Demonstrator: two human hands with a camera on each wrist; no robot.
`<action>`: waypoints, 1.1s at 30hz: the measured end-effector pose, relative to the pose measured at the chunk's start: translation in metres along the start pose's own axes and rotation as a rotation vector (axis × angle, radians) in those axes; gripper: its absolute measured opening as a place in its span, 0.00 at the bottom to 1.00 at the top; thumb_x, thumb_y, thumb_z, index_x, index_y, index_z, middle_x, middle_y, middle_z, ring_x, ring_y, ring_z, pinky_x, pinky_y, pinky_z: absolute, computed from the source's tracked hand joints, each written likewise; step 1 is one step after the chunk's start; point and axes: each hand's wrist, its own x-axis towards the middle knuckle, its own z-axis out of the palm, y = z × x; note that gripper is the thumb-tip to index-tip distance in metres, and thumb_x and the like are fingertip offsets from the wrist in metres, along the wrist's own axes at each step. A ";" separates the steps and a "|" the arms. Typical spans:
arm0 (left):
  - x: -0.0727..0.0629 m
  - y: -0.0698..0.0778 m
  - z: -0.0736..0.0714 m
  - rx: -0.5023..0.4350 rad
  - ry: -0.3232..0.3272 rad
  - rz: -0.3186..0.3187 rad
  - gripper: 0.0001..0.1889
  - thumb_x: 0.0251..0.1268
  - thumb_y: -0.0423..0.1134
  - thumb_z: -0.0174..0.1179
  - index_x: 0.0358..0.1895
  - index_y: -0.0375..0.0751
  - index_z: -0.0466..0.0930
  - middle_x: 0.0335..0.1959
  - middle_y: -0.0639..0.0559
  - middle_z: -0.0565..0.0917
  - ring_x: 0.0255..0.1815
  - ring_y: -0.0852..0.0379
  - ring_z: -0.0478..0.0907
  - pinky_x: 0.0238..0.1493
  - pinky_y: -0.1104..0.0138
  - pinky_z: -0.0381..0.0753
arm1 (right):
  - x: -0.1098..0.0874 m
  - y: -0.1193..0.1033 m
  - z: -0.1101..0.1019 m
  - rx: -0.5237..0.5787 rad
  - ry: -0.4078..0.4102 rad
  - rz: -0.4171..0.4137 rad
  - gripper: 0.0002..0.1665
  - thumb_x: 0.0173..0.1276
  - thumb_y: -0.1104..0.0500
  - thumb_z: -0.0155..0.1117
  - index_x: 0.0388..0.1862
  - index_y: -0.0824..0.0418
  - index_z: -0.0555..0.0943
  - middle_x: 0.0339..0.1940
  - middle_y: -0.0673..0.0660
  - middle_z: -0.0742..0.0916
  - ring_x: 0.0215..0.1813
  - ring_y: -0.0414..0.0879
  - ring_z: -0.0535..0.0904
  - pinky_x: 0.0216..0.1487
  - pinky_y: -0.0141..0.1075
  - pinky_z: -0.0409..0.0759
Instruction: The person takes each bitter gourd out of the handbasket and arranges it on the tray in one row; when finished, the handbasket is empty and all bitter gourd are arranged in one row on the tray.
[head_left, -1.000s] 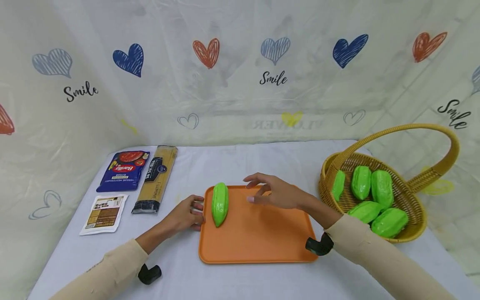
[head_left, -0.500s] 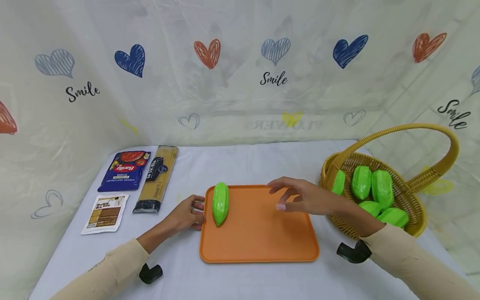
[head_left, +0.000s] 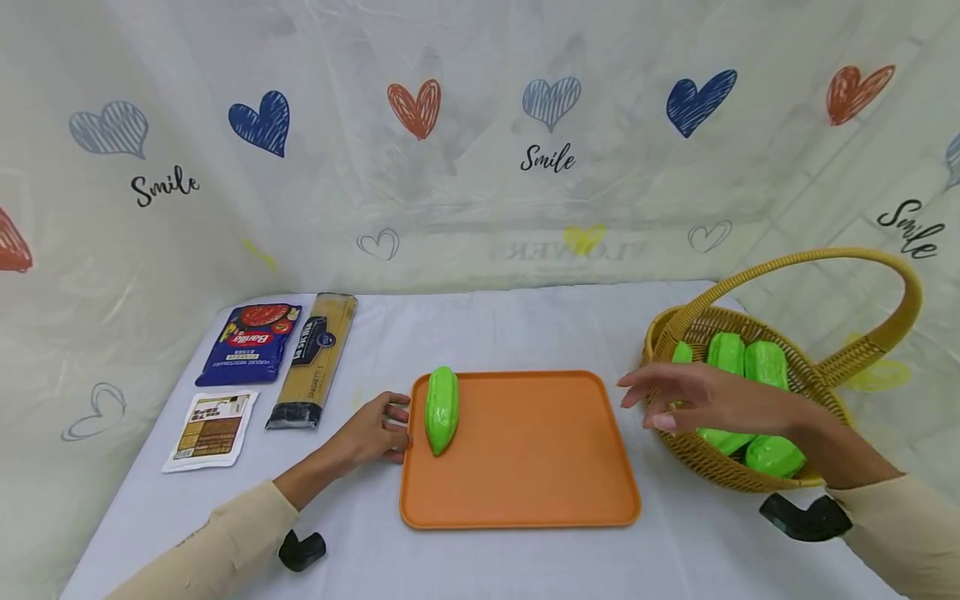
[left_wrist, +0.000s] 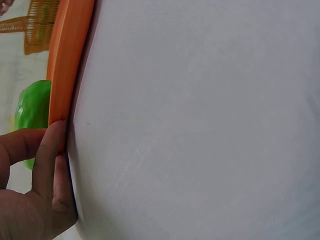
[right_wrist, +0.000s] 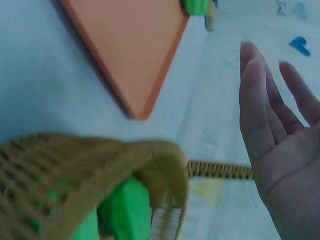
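Observation:
My left hand [head_left: 375,429] is at the left edge of an orange tray [head_left: 525,467], its fingertips touching the rim. In the left wrist view its fingers [left_wrist: 45,160] lie against the tray's outer wall. One bright green ridged star fruit [head_left: 441,411] lies lengthwise along the tray's left side. My right hand [head_left: 697,396] hovers between the tray and a wicker basket [head_left: 693,463], holding nothing, its fingers loosely extended. It partly hides several more green star fruit [head_left: 776,456] in the basket. The right wrist view shows its fingers [right_wrist: 254,95] apart from the basket.
On the left of the white-covered table lie a blue Barilla pouch [head_left: 249,344], a pack of spaghetti [head_left: 315,362] and a white-and-brown packet [head_left: 210,429]. The basket's tall handle [head_left: 810,257] arches over it on the right. A heart-printed sheet [head_left: 480,192] hangs behind.
My right hand has moved right, from above the tray to the near-left side of the basket, covering part of the star fruit there. My left hand and the tray have stayed put.

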 end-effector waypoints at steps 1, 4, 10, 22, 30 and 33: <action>0.000 0.000 0.000 0.000 -0.001 0.001 0.35 0.59 0.26 0.64 0.71 0.36 0.64 0.56 0.40 0.73 0.47 0.50 0.79 0.40 0.61 0.90 | -0.005 0.001 -0.003 0.006 -0.008 0.013 0.29 0.75 0.65 0.56 0.73 0.53 0.68 0.61 0.56 0.81 0.54 0.46 0.82 0.52 0.33 0.83; -0.001 0.001 0.000 0.006 0.000 0.000 0.35 0.59 0.26 0.64 0.71 0.37 0.64 0.56 0.40 0.73 0.48 0.50 0.79 0.40 0.61 0.90 | -0.019 0.005 -0.012 0.028 -0.025 0.070 0.29 0.75 0.65 0.54 0.74 0.54 0.67 0.63 0.55 0.80 0.59 0.45 0.80 0.54 0.31 0.82; -0.002 0.003 0.001 0.017 0.003 -0.009 0.35 0.59 0.27 0.64 0.71 0.37 0.63 0.57 0.40 0.73 0.48 0.50 0.79 0.40 0.61 0.90 | -0.040 0.018 -0.038 0.155 -0.066 0.072 0.30 0.77 0.69 0.46 0.76 0.64 0.61 0.67 0.58 0.79 0.62 0.47 0.80 0.54 0.35 0.85; -0.003 0.003 0.001 0.025 0.014 -0.016 0.35 0.59 0.27 0.64 0.71 0.38 0.64 0.57 0.40 0.74 0.48 0.50 0.80 0.40 0.61 0.90 | -0.044 0.043 -0.082 -0.007 0.081 0.272 0.30 0.79 0.58 0.49 0.77 0.57 0.62 0.64 0.42 0.80 0.57 0.46 0.81 0.46 0.39 0.86; -0.003 0.004 0.002 0.019 0.014 -0.025 0.35 0.59 0.26 0.64 0.71 0.38 0.64 0.57 0.40 0.74 0.48 0.50 0.79 0.40 0.61 0.90 | -0.027 0.053 -0.098 -0.013 0.114 0.424 0.36 0.78 0.50 0.53 0.79 0.60 0.58 0.75 0.69 0.67 0.58 0.48 0.81 0.51 0.43 0.85; -0.003 0.003 0.002 0.013 0.010 -0.027 0.35 0.58 0.26 0.64 0.71 0.37 0.64 0.57 0.40 0.74 0.48 0.50 0.79 0.40 0.61 0.90 | -0.024 0.060 -0.099 -0.006 0.117 0.442 0.36 0.78 0.50 0.54 0.78 0.61 0.58 0.75 0.70 0.68 0.58 0.51 0.81 0.52 0.43 0.85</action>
